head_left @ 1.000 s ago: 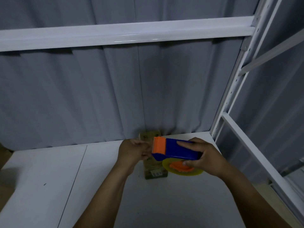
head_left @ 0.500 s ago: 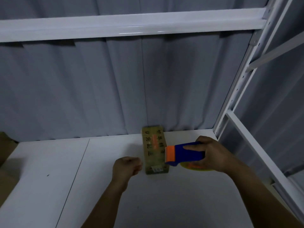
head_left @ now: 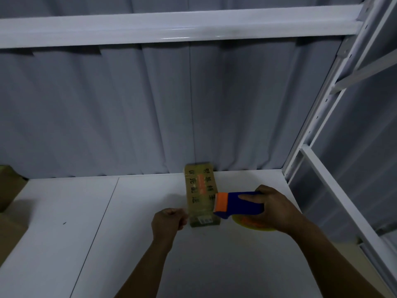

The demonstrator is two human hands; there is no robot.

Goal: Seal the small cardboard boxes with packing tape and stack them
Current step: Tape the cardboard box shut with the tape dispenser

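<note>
Right hand [head_left: 274, 209] grips the tape dispenser [head_left: 236, 209] by the box [head_left: 199, 190]; left hand [head_left: 167, 221] curls, hold unclear. Unpinned, the box could slide.

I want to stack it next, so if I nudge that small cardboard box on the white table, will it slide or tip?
Probably slides rather than tips: the small cardboard box lies flat on the smooth white table. Its glossy-looking top may be slick.
</note>
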